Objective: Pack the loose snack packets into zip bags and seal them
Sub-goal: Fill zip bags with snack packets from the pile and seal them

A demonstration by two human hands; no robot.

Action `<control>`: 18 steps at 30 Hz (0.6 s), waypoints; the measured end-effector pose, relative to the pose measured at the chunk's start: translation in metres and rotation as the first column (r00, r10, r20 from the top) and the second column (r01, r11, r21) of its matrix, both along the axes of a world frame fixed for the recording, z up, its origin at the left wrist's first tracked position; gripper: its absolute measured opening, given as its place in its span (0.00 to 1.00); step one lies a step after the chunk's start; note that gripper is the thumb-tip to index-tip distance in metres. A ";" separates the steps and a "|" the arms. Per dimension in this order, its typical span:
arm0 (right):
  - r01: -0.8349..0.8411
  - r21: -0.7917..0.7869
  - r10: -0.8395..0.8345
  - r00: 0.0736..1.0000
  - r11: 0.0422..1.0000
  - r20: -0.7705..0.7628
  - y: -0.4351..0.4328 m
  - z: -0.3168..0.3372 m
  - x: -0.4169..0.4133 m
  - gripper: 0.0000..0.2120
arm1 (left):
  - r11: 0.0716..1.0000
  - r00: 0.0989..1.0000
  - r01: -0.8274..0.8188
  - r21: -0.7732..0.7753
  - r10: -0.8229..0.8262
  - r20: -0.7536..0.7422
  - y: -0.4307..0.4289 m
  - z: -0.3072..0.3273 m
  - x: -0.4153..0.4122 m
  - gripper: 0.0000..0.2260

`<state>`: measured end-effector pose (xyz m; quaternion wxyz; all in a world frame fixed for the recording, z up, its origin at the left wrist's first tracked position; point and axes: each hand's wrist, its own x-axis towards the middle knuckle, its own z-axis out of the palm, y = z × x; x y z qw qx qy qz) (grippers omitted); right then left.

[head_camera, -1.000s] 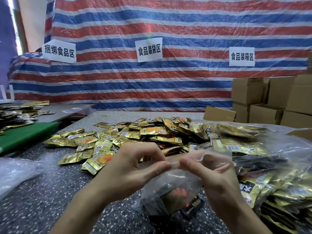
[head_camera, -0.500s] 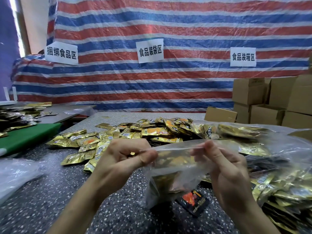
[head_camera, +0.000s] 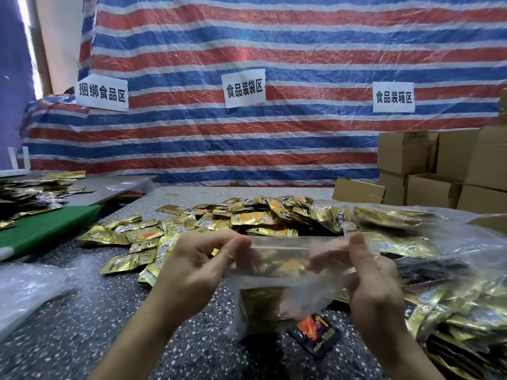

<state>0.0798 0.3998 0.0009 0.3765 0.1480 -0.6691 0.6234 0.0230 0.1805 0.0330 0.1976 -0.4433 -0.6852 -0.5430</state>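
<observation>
Both hands are on the clear plastic zip bag (head_camera: 282,275), held up off the grey speckled table (head_camera: 82,325), dead centre in front of the person. Left hand (head_camera: 203,267) pinches the bag's top-left end between thumb and forefinger, other fingers loosely curled. Right hand (head_camera: 375,283) pinches the top-right end, thumb on the near face, fingers behind the film and showing through it. Key geometry: zip strip runs left-right, taut between the two pinches, roughly level. Bag body hangs below with gold packets inside. Neither hand is nearer, one per end. Can't tell if the track is closed along its run, film too blurred. My read: sealing step, and any press has to travel along that left-right axis with one hand anchoring. Loose gold foil snack packets (head_camera: 247,219) lie heaped beyond the bag. Filled clear bags (head_camera: 452,242) are stacked at right. One black-and-orange packet (head_camera: 315,334) lies on the table under the bag's bottom edge, apparently outside it.
</observation>
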 end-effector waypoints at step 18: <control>0.127 -0.003 -0.124 0.976 0.992 0.181 -0.010 0.044 -0.012 0.26 | 0.990 0.980 0.094 0.102 -0.110 0.163 -0.007 -0.003 -0.009 0.13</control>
